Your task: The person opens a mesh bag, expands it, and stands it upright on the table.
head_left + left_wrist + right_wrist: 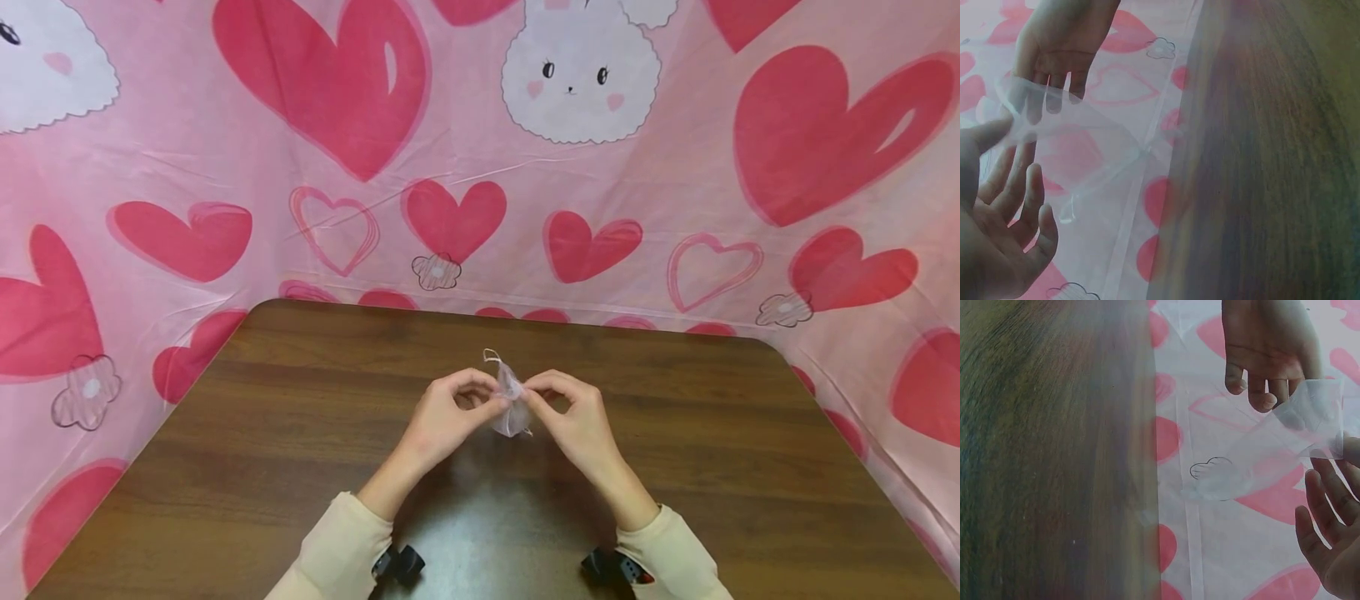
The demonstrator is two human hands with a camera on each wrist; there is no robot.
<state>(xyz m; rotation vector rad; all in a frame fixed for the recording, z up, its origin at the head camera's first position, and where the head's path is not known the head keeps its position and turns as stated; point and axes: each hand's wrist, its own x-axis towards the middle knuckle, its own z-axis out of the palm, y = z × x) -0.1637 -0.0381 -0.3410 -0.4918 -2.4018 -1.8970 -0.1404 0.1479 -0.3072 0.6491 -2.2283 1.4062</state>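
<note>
A small sheer whitish pouch (512, 417) with a thin drawstring loop at its top is held up between both hands over the table. My left hand (448, 417) pinches one side of it between thumb and index finger. From the other side my right hand (577, 421) pinches it the same way. In the left wrist view the see-through pouch (1085, 144) spreads between the fingertips. The right wrist view shows the pouch (1291, 431) widest at the fingers and narrowing away from them. The other fingers of both hands are loosely bent.
A dark brown wooden table (300, 467) lies under the hands. Behind and beside it hangs a pink cloth (465, 142) with hearts and bunny faces. Black wrist devices sit at both cream sleeves (337, 542).
</note>
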